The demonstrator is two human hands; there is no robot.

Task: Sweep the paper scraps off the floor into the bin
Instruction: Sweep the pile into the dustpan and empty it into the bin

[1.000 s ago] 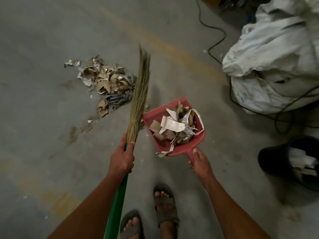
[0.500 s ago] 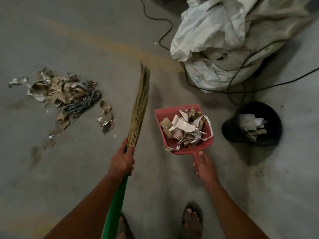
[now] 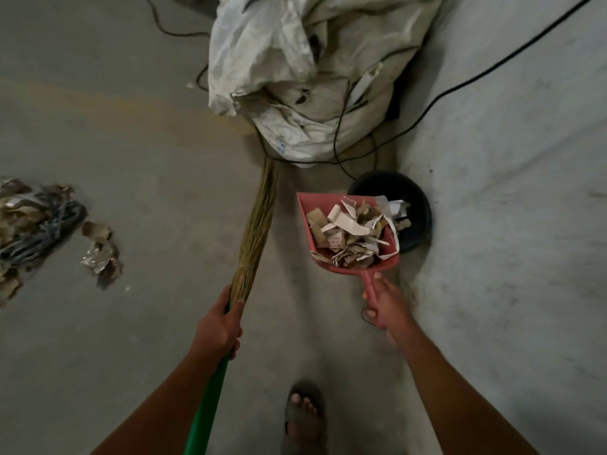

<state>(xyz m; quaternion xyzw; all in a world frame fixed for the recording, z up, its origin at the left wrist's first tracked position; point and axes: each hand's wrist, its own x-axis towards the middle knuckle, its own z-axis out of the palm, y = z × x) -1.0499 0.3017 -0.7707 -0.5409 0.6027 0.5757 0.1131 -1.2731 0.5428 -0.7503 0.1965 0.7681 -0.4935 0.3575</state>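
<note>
Grey concrete floor (image 3: 138, 133), smooth and dull, is crossed by a faint yellowish band at upper left; at right it meets a paler, mottled wall (image 3: 512, 198). Lighting is dim.

Far left: a heap of torn paper scraps (image 3: 19, 218), brown and silvery, is seen tangled with a dark coiled cord (image 3: 49, 224). Just beside it lie a few loose scraps (image 3: 100, 254), crumpled and foil-like.

Centre left: a broom (image 3: 258, 224) with a long, narrow bundle of straw-coloured bristles is held off-vertical, tip pointing away toward the sacks. Its green handle (image 3: 210, 399) runs down to the lower edge. The left hand (image 3: 216, 326) is wrapped around the joint of bristles and handle, fingers curled tight, thumb laid along the top.

Top centre: crumpled white woven sacks (image 3: 312, 77) are piled against the wall, draped with thin black cables (image 3: 341, 139).

Centre right: a red plastic dustpan (image 3: 315, 238), scoop-shaped, is loaded with torn cardboard and white paper pieces (image 3: 351, 234). It is held above the floor, its far corner overlapping the rim of a round black bin (image 3: 417, 208), which already contains some paper. The right hand (image 3: 384, 307) is clamped on the dustpan's short handle, thumb pressed on top, fingers folded beneath.

Bottom centre: one foot in a sandal (image 3: 303, 418) is noted on the floor.
</note>
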